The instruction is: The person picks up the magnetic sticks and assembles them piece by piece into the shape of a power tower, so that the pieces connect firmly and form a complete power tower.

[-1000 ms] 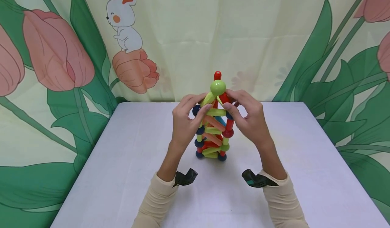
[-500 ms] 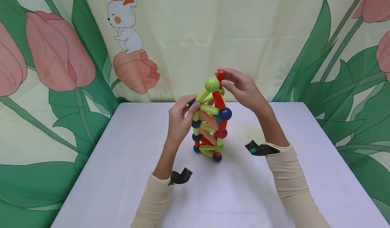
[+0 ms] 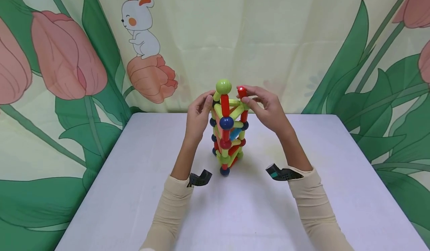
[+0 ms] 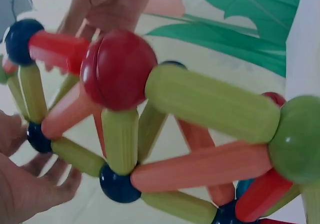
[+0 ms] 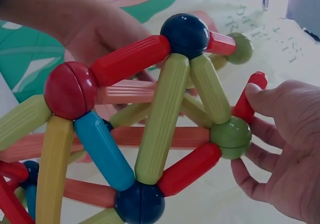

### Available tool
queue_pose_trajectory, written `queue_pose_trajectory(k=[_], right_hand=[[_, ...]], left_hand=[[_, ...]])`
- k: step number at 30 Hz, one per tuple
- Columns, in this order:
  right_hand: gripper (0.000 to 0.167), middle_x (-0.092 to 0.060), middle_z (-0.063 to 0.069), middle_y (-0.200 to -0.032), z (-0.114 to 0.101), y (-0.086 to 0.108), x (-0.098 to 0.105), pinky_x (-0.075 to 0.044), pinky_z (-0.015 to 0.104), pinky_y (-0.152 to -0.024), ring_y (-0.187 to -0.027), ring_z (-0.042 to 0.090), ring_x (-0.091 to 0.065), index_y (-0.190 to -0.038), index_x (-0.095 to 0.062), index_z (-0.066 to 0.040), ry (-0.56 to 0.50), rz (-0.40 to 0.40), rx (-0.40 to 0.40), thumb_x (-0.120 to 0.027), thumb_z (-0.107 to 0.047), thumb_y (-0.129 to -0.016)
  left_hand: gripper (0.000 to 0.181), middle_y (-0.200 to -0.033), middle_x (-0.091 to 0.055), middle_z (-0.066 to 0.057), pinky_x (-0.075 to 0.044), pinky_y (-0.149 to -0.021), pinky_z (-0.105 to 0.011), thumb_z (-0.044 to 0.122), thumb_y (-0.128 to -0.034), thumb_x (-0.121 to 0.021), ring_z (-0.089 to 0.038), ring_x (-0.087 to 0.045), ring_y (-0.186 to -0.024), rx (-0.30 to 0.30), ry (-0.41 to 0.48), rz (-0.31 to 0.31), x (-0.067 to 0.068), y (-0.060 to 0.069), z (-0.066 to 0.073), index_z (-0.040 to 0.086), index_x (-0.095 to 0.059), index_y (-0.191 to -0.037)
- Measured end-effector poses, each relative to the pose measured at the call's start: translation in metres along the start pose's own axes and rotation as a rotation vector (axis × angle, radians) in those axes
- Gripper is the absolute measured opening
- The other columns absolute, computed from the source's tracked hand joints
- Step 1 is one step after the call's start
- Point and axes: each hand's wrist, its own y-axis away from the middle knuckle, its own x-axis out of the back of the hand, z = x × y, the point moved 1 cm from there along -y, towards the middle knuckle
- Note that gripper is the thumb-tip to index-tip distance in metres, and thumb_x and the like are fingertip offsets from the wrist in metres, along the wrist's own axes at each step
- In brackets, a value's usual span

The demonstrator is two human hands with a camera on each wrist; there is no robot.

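A tower of magnetic rods and balls point(image 3: 225, 143) stands upright on the table, with a light green ball point(image 3: 223, 86) at its top. My left hand point(image 3: 196, 118) holds the tower's upper left side, its thumb and fingers around a dark blue ball point(image 4: 39, 137). On the other side, my right hand point(image 3: 267, 107) pinches a short red magnetic rod point(image 3: 242, 91) that points up from the top. In the right wrist view, the red rod's lower end meets a green ball point(image 5: 231, 137), and the right fingers lie beside that ball.
The white table point(image 3: 141, 161) carries the tower near its back edge. Behind it hangs a cream curtain point(image 3: 268, 49) printed with tulips and a rabbit. Each wrist wears a small black camera point(image 3: 200, 178).
The tower has turned on the table, bringing one corner column to the front and its top ball to the left. My right hand moved from the tower's right side to the upright red rod.
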Motion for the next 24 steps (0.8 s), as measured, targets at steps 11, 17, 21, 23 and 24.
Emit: queue_pose_trajectory(k=[11, 17, 21, 23, 24], right_hand=[[0.034, -0.066, 0.008, -0.116, 0.002, 0.005, -0.007, -0.05, 0.025, -0.09, -0.108, 0.009, -0.058, -0.128, -0.064, -0.009, -0.014, 0.066, 0.013, -0.063, -0.009, -0.094], [0.034, -0.064, 0.006, -0.11, 0.003, 0.011, -0.01, -0.052, 0.02, -0.084, -0.105, 0.013, -0.059, -0.126, -0.065, -0.007, -0.075, 0.11, 0.016, -0.064, -0.006, -0.093], [0.032, -0.064, -0.004, -0.107, 0.004, 0.013, -0.012, -0.052, 0.021, -0.087, -0.105, 0.014, -0.059, -0.125, -0.065, -0.006, -0.106, 0.142, 0.041, -0.063, -0.004, -0.093], [0.031, -0.063, -0.008, -0.105, 0.004, 0.013, -0.013, -0.051, 0.022, -0.086, -0.103, 0.015, -0.059, -0.125, -0.065, -0.005, -0.122, 0.158, 0.053, -0.063, -0.004, -0.093], [0.031, -0.063, -0.009, -0.105, 0.005, 0.014, -0.014, -0.051, 0.022, -0.085, -0.103, 0.015, -0.059, -0.125, -0.065, -0.005, -0.125, 0.165, 0.055, -0.062, -0.004, -0.094]], left_hand=[[0.046, -0.126, -0.066, -0.007, -0.045, -0.108, -0.036, 0.015, -0.0956, -0.063, -0.016, -0.061, -0.119, -0.304, -0.197, -0.034, -0.018, 0.001, 0.042, 0.018, -0.054, -0.14], [0.046, -0.125, -0.066, -0.005, -0.049, -0.101, -0.032, 0.018, -0.0963, -0.062, -0.013, -0.059, -0.12, -0.281, -0.275, -0.122, -0.023, -0.003, 0.046, 0.021, -0.053, -0.141], [0.046, -0.128, -0.063, -0.006, -0.055, -0.091, -0.031, 0.022, -0.0972, -0.061, -0.011, -0.058, -0.118, -0.291, -0.33, -0.175, -0.025, -0.006, 0.049, 0.021, -0.052, -0.142], [0.045, -0.129, -0.062, -0.006, -0.055, -0.091, -0.029, 0.022, -0.0976, -0.06, -0.011, -0.058, -0.118, -0.289, -0.337, -0.185, -0.026, -0.006, 0.05, 0.021, -0.051, -0.142], [0.046, -0.13, -0.062, -0.006, -0.055, -0.091, -0.029, 0.022, -0.0978, -0.06, -0.011, -0.058, -0.119, -0.289, -0.336, -0.189, -0.027, -0.006, 0.05, 0.021, -0.051, -0.142]])
